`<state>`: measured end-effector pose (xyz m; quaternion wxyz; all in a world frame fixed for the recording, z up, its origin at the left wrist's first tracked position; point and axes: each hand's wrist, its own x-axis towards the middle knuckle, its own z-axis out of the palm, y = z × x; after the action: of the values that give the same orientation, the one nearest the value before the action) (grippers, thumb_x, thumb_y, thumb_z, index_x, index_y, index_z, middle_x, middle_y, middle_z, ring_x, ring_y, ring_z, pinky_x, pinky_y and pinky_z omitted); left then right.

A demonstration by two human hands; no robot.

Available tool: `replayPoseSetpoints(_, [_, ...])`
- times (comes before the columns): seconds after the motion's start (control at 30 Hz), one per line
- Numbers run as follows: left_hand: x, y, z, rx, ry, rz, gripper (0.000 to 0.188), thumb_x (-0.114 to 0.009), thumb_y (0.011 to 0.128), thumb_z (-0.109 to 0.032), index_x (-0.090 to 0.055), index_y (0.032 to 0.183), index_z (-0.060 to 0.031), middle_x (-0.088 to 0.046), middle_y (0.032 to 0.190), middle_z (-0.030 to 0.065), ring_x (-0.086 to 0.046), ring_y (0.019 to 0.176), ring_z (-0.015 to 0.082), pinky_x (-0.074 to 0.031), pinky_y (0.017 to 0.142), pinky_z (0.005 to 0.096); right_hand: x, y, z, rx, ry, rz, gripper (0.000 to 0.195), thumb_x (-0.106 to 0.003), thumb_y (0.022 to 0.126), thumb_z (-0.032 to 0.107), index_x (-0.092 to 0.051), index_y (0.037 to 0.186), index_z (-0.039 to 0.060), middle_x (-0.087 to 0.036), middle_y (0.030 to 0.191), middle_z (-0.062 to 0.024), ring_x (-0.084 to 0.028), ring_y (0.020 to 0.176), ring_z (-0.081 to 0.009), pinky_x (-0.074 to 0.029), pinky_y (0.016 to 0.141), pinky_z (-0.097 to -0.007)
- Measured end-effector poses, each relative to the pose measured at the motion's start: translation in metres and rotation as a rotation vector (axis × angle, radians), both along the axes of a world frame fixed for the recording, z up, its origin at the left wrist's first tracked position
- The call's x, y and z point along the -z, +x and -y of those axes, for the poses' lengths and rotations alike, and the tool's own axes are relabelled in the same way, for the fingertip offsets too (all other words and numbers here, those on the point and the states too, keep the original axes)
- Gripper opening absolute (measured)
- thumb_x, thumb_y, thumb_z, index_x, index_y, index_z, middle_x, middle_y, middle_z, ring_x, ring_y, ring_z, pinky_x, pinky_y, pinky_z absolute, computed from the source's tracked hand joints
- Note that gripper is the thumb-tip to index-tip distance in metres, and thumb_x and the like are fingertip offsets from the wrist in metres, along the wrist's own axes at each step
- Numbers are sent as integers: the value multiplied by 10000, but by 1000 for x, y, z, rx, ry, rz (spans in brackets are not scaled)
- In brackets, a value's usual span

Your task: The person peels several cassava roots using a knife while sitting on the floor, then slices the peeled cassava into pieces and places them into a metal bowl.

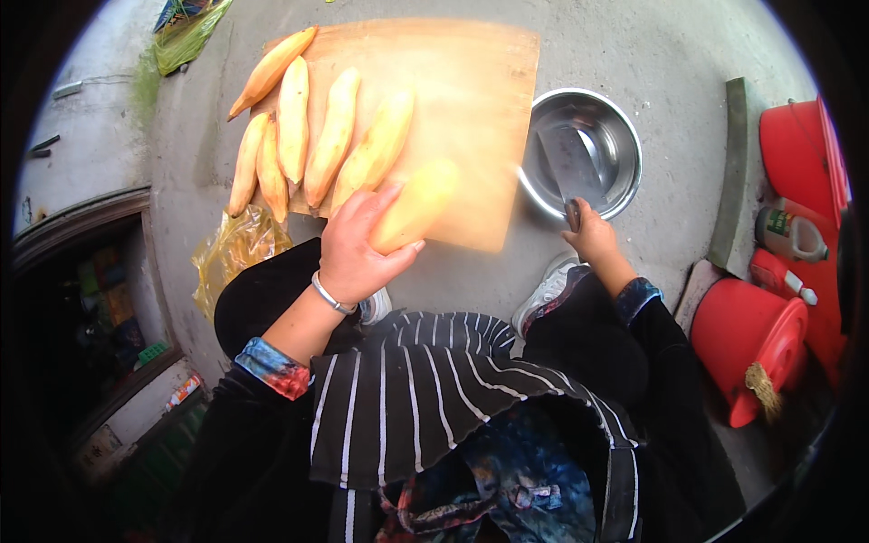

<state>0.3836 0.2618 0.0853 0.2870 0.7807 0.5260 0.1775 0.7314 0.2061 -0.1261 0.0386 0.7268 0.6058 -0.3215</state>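
Note:
My left hand (360, 248) is closed around a thick peeled sweet potato (424, 197), held over the near edge of a wooden cutting board (475, 122). In my right hand (595, 234) is the handle of a wide-bladed kitchen knife (574, 159). Its blade lies over a round stainless steel bowl (623, 146), just right of the board; whether it touches the bowl I cannot tell. Several more peeled sweet potatoes (333, 136) lie side by side along the board's left part, some jutting past its edge. One large piece (380, 139) rests just beyond my left hand.
A crumpled yellow plastic bag (234, 254) lies near my left knee. On the right stand a red bucket (794, 153), a lidded red bucket (736, 346) and a plastic jug (791, 234). A dark doorway (88, 305) opens at left. Concrete floor (461, 285) surrounds the board.

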Motion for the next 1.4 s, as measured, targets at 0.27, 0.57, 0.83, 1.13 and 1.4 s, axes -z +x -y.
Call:
replayPoseSetpoints(0.27, [11, -4, -3, -458, -1150, 967, 446, -609, 833, -250, -503, 1158, 36, -589, 1050, 147, -612, 911, 242, -508, 778, 310, -27, 31, -3, 345, -38, -450, 789, -595, 686, 86, -253, 1396, 41, -617, 883, -182, -620, 754, -246, -497, 715, -336])
replayPoseSetpoints(0.57, [18, 6, -17, -393, -1373, 1032, 479, -486, 885, -434, -549, 1075, 1, -626, 852, 143, -640, 754, 234, -539, 677, 342, -266, 16, 11, 499, 64, -970, 540, -529, 749, 33, -387, 1268, -5, -540, 792, -71, -524, 610, -109, -463, 589, -236])
replayPoseSetpoints(0.83, [6, 56, -10, -299, -1438, 1089, 422, -590, 851, -368, -551, 1070, -10, -626, 858, 134, -638, 696, 238, -544, 673, 330, -267, -33, 51, 434, 567, -722, 215, -606, 822, 71, -560, 1018, -3, -529, 666, 17, -473, 584, -50, -396, 523, -210])
replayPoseSetpoints(1.13, [24, 94, -22, -165, -1434, 1020, 491, -651, 820, -388, -514, 1076, 7, -590, 846, 115, -626, 695, 205, -545, 620, 281, -255, -5, 68, 347, 703, -252, 288, -589, 764, 59, -610, 1051, 44, -612, 753, -161, -624, 674, -275, -480, 614, -329])
replayPoseSetpoints(1.4, [33, 85, -19, -294, -1402, 958, 458, -666, 810, -375, -528, 1082, -33, -595, 864, 93, -624, 674, 194, -534, 565, 269, -241, -7, 68, 342, 498, -299, 300, -578, 780, 72, -602, 1080, 55, -602, 732, -152, -621, 666, -252, -475, 624, -327])
